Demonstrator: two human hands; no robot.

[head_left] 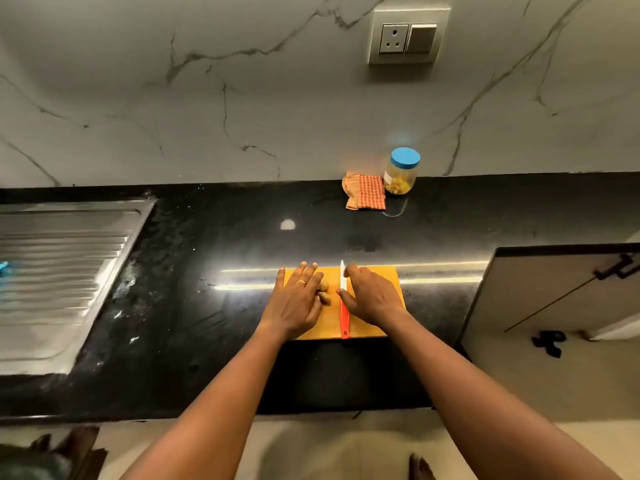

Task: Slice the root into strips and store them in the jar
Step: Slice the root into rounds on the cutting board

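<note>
An orange cutting board [329, 323] lies on the black counter near its front edge. On it sit brown root pieces [324, 292]. My left hand [297, 301] rests flat on the board's left part, fingers straight, its side touching the root. A knife with a white blade and a red handle [344, 318] lies on the board, pointing away from me. Just right of the knife, my right hand [372, 296] lies flat with its thumb against the knife. A clear jar [401, 173] with a blue lid and yellowish contents stands at the back wall.
An orange checked cloth [365, 192] lies left of the jar. A steel sink drainboard [62, 271] fills the counter's left side. A cabinet door [554, 296] stands open on the right. A wall socket [408, 38] is above the jar.
</note>
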